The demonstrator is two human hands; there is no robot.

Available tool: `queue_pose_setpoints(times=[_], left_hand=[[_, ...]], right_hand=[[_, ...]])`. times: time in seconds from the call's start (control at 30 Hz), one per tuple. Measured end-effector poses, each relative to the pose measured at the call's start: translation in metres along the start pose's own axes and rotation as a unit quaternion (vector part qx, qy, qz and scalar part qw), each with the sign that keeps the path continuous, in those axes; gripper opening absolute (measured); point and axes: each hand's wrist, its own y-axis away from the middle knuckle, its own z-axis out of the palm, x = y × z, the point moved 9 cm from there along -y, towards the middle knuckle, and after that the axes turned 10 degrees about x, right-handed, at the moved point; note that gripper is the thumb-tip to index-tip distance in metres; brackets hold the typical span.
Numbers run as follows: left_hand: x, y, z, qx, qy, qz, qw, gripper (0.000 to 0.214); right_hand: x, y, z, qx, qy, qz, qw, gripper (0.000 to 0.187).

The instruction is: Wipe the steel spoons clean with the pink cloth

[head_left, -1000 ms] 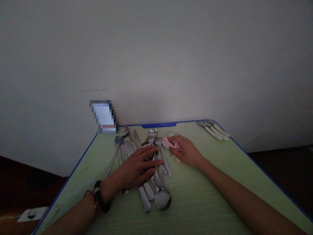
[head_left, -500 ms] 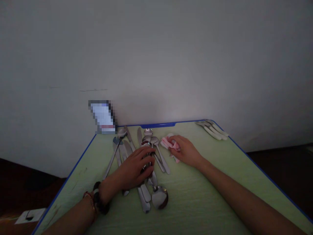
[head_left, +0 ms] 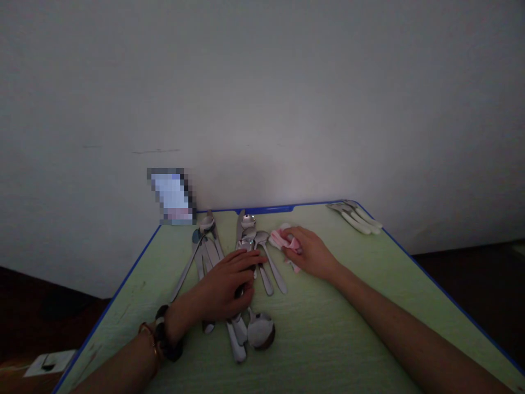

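My left hand (head_left: 227,284) lies over a heap of metal cutlery, its fingers apart and touching the pieces beneath. What sits under the palm is hidden. A large round spoon bowl (head_left: 261,331) and a long metal handle (head_left: 237,343) stick out toward me below the hand. Two small spoons, one with its handle (head_left: 276,271) angled right, lie beside my fingertips. Left of the hand are several knives and a long-handled spoon (head_left: 186,271). Pinched in my right hand (head_left: 314,253) is a crumpled pink and white cloth (head_left: 286,239), resting on the table right of the heap.
Forks with white handles (head_left: 361,221) lie together at the table's far right corner. A blurred-out phone-like screen (head_left: 172,197) leans on the wall at the far left. The green table (head_left: 328,339) has a blue edge and meets the wall behind.
My left hand has shifted some of the heap: the large spoon bowl and handles below it moved slightly left, and its fingers stretch out more. My right hand and the cloth stay put.
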Motion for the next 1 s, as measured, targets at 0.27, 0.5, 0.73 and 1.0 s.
queue_pose_setpoints(times=[0.27, 0.5, 0.73, 1.0], left_hand=[[-0.0041, 0.0005, -0.0047, 0.04, 0.023, -0.011, 0.999, 0.047], [-0.0086, 0.0027, -0.0014, 0.052, 0.043, -0.005, 0.998, 0.053], [-0.0066, -0.0021, -0.0053, 0.048, 0.048, -0.029, 0.997, 0.02], [-0.0062, -0.0005, -0.0029, 0.034, 0.04, -0.033, 0.998, 0.025]], right_hand=[[-0.0003, -0.0001, -0.0003, -0.003, 0.005, 0.01, 1.0, 0.028], [0.0008, 0.0, 0.0008, 0.0, 0.001, 0.004, 1.0, 0.029], [0.0004, -0.0004, 0.001, -0.008, 0.005, 0.009, 1.0, 0.03], [0.0002, -0.0001, 0.0001, -0.002, 0.005, 0.009, 1.0, 0.03]])
